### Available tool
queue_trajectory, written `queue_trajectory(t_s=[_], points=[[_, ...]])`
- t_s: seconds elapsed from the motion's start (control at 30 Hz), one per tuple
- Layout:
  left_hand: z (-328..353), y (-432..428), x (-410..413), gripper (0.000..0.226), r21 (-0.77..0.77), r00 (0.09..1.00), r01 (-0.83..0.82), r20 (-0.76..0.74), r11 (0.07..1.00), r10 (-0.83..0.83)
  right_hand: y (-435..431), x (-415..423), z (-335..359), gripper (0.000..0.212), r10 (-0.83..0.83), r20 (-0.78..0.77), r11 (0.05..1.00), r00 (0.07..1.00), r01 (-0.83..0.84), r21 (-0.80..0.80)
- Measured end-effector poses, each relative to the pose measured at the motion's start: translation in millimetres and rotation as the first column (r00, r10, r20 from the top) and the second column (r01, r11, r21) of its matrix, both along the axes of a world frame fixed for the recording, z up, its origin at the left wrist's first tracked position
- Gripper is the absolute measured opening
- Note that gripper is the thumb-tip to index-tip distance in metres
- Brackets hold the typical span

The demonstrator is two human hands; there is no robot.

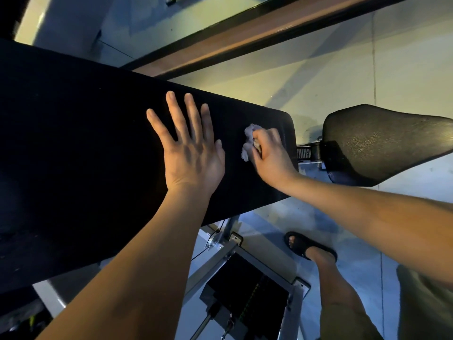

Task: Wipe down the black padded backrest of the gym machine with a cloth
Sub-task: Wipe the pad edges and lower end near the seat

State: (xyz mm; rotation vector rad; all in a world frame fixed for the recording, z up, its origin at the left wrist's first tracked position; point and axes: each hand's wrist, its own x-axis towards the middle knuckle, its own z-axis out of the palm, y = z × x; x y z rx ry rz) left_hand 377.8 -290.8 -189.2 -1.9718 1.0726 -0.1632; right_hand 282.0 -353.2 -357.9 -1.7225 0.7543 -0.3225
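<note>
With the right hand (270,155) bunching the small cloth (248,142) against the black backrest (98,143), just beside the flat, spread left hand (188,148), coverage looks thin. That wad could slip from the fingers or skip patches.

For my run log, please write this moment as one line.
step: wipe backrest | left hand: flat on backrest | right hand: grips cloth on backrest, near seat pad end
</note>
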Motion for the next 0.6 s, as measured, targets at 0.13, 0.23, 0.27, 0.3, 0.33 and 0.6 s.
queue_trajectory(t_s=[0.13, 0.23, 0.27, 0.3, 0.33, 0.6], points=[[-5.3, -3.1, -0.8, 0.074, 0.009, 1.000, -0.005, 0.011, 1.000, 0.004, 6.7, -9.3, -7.3, 0.034, 0.065, -0.002, 0.993, 0.998, -0.065, -0.096], [-0.2, -3.9, -2.4, 0.073, 0.012, 1.000, -0.023, -0.020, 1.000, 0.023, -0.5, -16.6, 2.0, 0.019, 0.105, 0.036, 0.991, 0.994, -0.101, -0.092], [0.6, -4.6, -4.9, 0.072, 0.016, 0.999, -0.020, -0.043, 1.000, 0.020, -2.7, -21.6, 6.8, 0.015, 0.135, 0.043, 0.986, 0.990, -0.130, -0.103], [-0.6, -5.9, -9.2, 0.071, 0.025, 0.997, -0.012, -0.075, 1.000, 0.014, -4.4, -27.9, 10.4, 0.015, 0.168, 0.045, 0.981, 0.985, -0.163, -0.102], [-4.2, -6.9, -15.4, 0.070, 0.039, 0.993, -0.004, -0.119, 0.999, 0.009, -6.0, -35.4, 12.3, 0.020, 0.199, 0.044, 0.977, 0.979, -0.195, -0.082], [-45.2, 14.4, -30.1, 0.070, 0.174, 0.978, 0.119, -0.191, 0.978, -0.086, -57.0, -37.6, -38.9, 0.033, 0.004, -0.109, 0.997, 0.994, -0.013, -0.075]])
